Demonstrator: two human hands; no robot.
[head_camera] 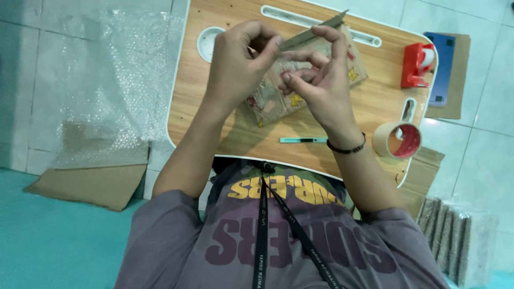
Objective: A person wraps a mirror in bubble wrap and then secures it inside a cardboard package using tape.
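Both hands, left hand (235,64) and right hand (316,80), pinch at the flap of a small cardboard box (305,75) held over the wooden counter (214,123), apparently mid-closing, so steady fingertip pressure seems needed, with tape roll (397,140) nearby.

- Both hands, the left hand (235,64) and the right hand (318,80), crowd the middle of the wooden counter (187,101) over a cardboard box (300,80), blocking passage there.
- Bare wood lies open along the counter's left side and along the near edge, broken only by a slim teal pen (303,140).
- On the right, a tape roll (397,140) and a red tape dispenser (418,64) narrow the way.
- Beyond the left edge, bubble wrap (107,80) and flat cardboard (88,184) cover the floor.
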